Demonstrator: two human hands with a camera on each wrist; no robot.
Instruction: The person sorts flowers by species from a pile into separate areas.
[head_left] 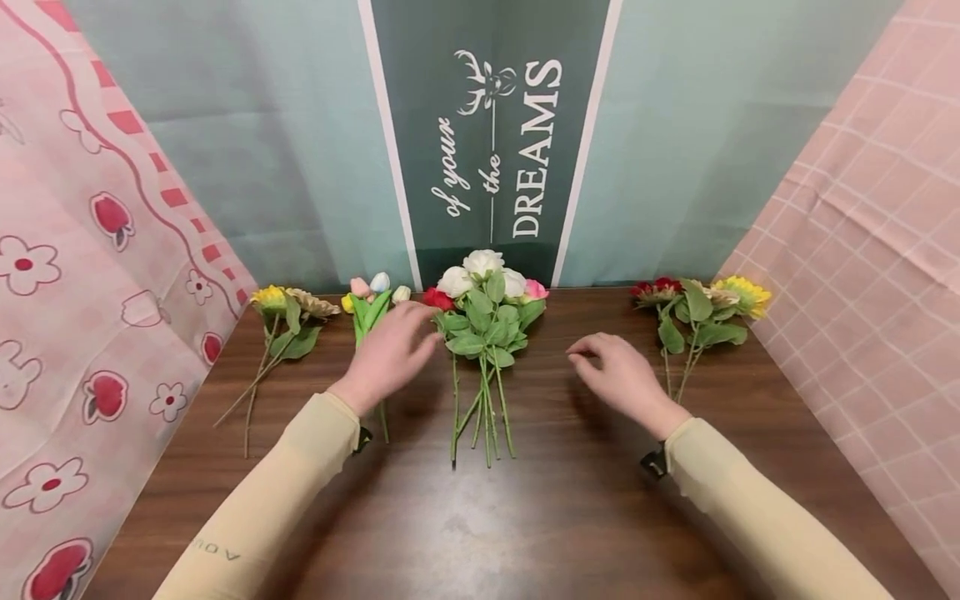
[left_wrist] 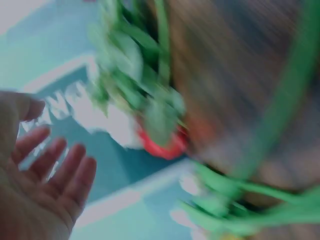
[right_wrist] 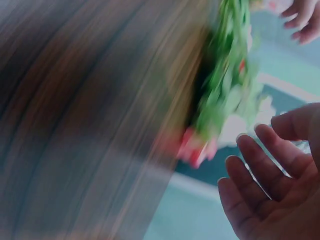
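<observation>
A bunch of artificial flowers (head_left: 491,321) lies at the middle of the table's far side, with white blooms (head_left: 483,262), a red one (head_left: 438,299) at its left and a pink one (head_left: 536,289) at its right. Its green stems fan toward me. My left hand (head_left: 390,350) is over a small bunch of tulips (head_left: 367,312) and partly hides them; in the left wrist view its fingers (left_wrist: 67,165) are loosely bent around nothing. To the right of the middle bunch, my right hand (head_left: 618,375) holds nothing, fingers relaxed, apart from the flowers. Both wrist views are blurred.
Sunflower-like flowers (head_left: 270,298) with crossed stems lie at the far left of the brown wooden table (head_left: 465,533). Another mixed bunch with a yellow sunflower (head_left: 744,296) lies far right. A green printed cloth (head_left: 487,167) hangs behind; pink cloths (head_left: 885,250) flank the sides.
</observation>
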